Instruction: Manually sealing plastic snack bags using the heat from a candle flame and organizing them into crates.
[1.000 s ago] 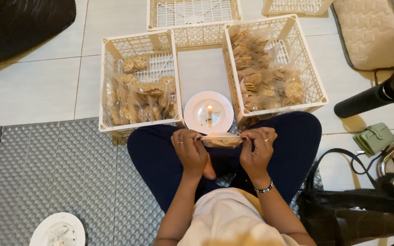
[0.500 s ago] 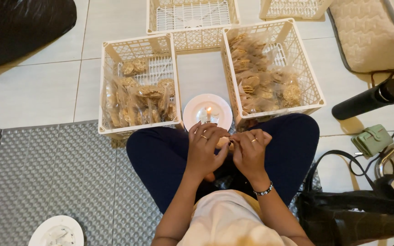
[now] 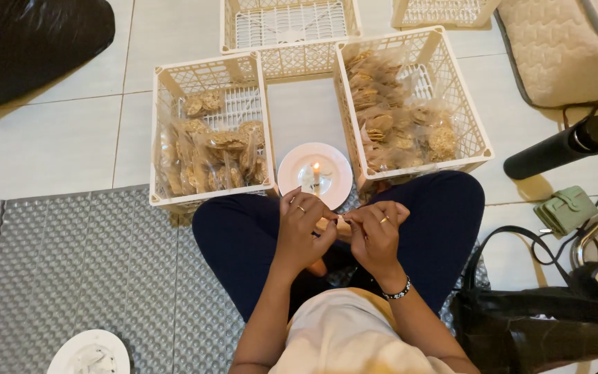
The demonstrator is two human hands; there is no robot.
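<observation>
Both hands, left hand [image 3: 304,232] and right hand [image 3: 376,235], now sit closer together, the cracker packet [image 3: 332,225] apparently bunched smaller between them.

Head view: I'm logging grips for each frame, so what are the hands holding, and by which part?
Both the left hand and the right hand pinch a small clear packet between them, one at each end, fingers hiding most of it.

Both hands, left [image 3: 301,232] and right [image 3: 376,235], pinch a small packet [image 3: 335,225] just below the candle plate [image 3: 315,175]. Left of the plate stands one cracker crate [image 3: 209,131], right of it another [image 3: 410,104].
</observation>
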